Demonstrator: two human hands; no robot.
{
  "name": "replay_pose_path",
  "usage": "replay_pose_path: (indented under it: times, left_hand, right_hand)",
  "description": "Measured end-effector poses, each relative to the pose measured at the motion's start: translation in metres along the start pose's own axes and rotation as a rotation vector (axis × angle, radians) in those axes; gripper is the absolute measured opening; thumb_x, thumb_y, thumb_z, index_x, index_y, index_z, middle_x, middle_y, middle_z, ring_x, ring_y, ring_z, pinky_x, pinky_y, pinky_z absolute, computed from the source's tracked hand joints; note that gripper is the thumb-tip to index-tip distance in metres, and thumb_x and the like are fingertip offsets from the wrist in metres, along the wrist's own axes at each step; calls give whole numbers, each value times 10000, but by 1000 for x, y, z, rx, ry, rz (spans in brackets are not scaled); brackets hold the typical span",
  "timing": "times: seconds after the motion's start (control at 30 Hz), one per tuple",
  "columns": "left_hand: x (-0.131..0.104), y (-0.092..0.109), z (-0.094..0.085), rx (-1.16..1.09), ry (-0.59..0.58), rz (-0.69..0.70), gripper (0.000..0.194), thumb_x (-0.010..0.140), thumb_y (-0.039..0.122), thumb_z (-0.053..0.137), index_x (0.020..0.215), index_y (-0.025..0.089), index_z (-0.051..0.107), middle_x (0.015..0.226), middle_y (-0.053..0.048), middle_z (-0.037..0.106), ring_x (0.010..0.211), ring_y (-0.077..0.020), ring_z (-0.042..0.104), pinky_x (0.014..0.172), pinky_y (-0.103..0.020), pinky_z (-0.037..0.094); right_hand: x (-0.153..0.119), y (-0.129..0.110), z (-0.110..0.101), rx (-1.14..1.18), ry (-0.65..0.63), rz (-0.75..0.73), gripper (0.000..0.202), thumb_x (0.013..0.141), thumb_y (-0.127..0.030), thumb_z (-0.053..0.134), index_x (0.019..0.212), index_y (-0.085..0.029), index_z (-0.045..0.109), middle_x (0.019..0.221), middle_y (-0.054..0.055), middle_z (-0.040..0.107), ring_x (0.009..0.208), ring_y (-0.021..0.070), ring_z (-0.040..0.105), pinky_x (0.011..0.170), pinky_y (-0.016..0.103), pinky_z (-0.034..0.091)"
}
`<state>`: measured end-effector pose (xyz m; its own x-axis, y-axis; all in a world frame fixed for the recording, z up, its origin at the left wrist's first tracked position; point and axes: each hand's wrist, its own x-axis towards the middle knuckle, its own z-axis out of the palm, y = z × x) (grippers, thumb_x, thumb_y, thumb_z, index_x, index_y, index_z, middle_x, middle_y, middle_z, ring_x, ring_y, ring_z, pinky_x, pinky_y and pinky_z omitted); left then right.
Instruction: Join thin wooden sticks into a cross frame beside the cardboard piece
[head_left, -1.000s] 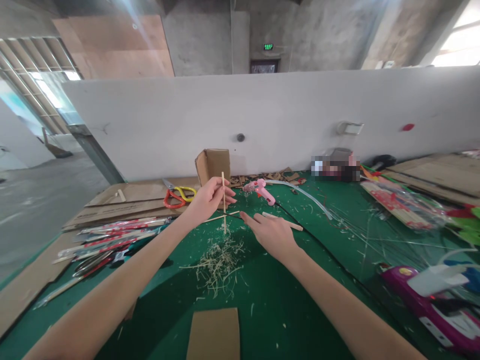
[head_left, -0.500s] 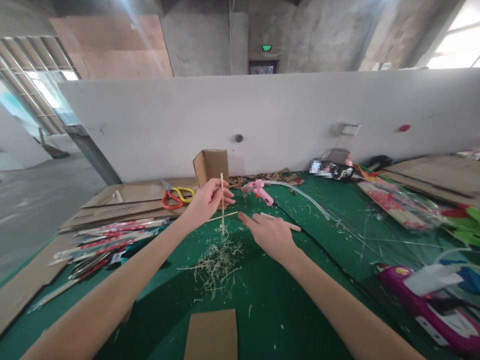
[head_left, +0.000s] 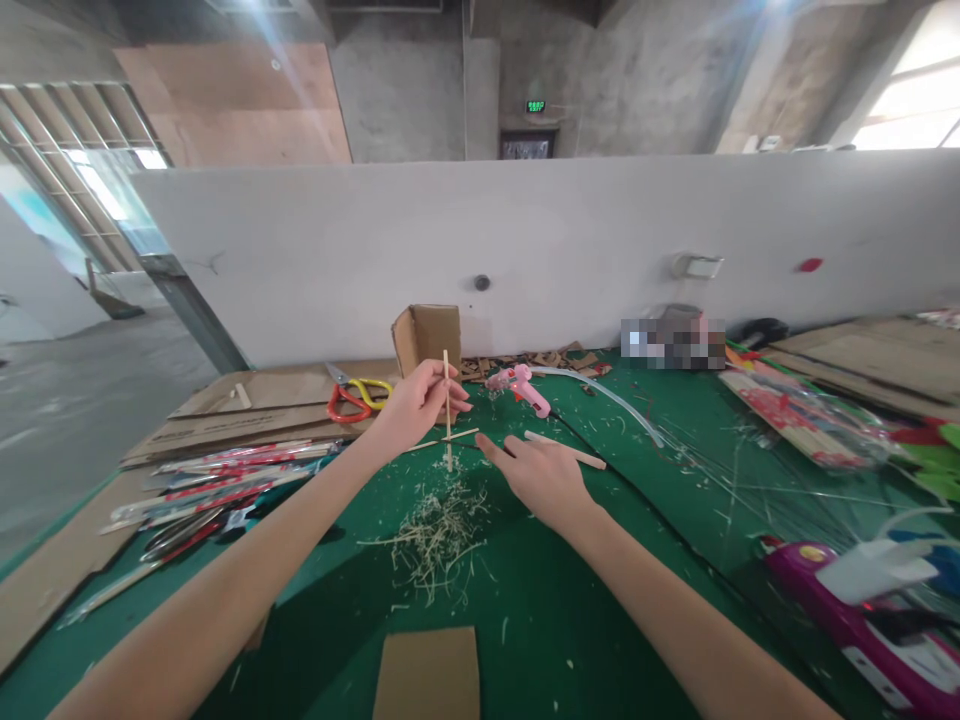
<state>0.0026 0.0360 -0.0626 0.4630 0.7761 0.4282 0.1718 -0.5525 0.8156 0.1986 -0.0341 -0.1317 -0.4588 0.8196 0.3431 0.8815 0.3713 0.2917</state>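
Left hand [head_left: 411,405] pinches the upright stick [head_left: 447,400] of a little wooden cross between fingertips. Right hand [head_left: 541,478] lies flat and open just beside it, forefinger at the crossbar [head_left: 459,437].

Ahead of your hands: upright stick [head_left: 447,405] with its crosspiece, the box [head_left: 427,336] just behind it
Left: scissors [head_left: 357,393] on cardboard sheets [head_left: 247,405], packets [head_left: 225,475] nearer you; little bare mat there
Right: glue gun [head_left: 520,386] and loose stick [head_left: 564,450] lie near your right hand [head_left: 541,479]
Near side: shavings [head_left: 435,530], then open green mat [head_left: 547,610] to the cardboard piece [head_left: 427,672]
Far right: purple device [head_left: 862,610] blocks the edge
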Motion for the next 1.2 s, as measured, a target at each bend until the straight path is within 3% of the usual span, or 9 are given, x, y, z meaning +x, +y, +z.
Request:
replay_pose_path:
  times: [0.17, 0.3, 0.43, 0.53, 0.8, 1.03, 1.2]
  left_hand:
    - [0, -2, -2, 8, 3, 26, 151, 914, 281, 354, 1003, 173, 411, 859, -58, 597, 730, -150, 656, 707, -312, 539]
    - [1, -3, -1, 6, 11, 23, 139, 921, 258, 328, 1000, 174, 407, 858, -59, 598, 726, -150, 659, 708, -315, 538]
    - [2, -4, -1, -33, 26, 1, 127, 920, 232, 318, 995, 173, 402, 832, -43, 589, 709, -144, 659, 699, -313, 544]
    - [2, -5, 0, -46, 26, 6, 125, 917, 222, 326, 998, 172, 406, 825, -39, 582, 700, -136, 655, 700, -303, 543]
    - [2, -1, 0, -57, 34, -6, 129, 912, 220, 340, 1000, 169, 419, 830, -37, 572, 698, -134, 648, 705, -322, 543]
    - [1, 3, 6, -207, 41, -122, 87, 901, 178, 343, 965, 175, 401, 799, -11, 561, 665, -126, 649, 657, -310, 548]
    - [1, 8, 10, -243, 80, -204, 73, 885, 143, 338, 892, 177, 401, 770, 7, 534, 652, -122, 650, 632, -293, 547]
  right_hand:
    - [1, 0, 3, 32, -44, -16, 430, 863, -163, 364, 1262, -310, 425, 760, 23, 612, 582, 105, 540, 484, 242, 219]
    - [1, 2, 4, 17, 21, 59, 458, 891, -181, 324, 1327, -316, 353, 786, 32, 614, 651, 121, 554, 510, 243, 242]
    - [1, 4, 1, 41, -34, 16, 428, 895, -202, 328, 1304, -306, 400, 766, 36, 613, 621, 106, 542, 514, 238, 252]
    - [1, 5, -1, 36, -3, 52, 455, 897, -199, 319, 1334, -322, 353, 801, 38, 612, 665, 114, 550, 533, 237, 263]
    - [0, 7, -5, 70, 20, 45, 391, 907, -216, 321, 1266, -339, 417, 765, 9, 600, 669, 114, 543, 523, 250, 225]
    - [0, 0, -13, 78, 86, 17, 245, 912, -208, 327, 1032, -217, 541, 763, 24, 589, 698, 120, 522, 575, 253, 242]
    - [4, -7, -11, 56, 104, 73, 265, 936, -252, 284, 923, -203, 544, 739, 23, 592, 654, 123, 519, 535, 266, 200]
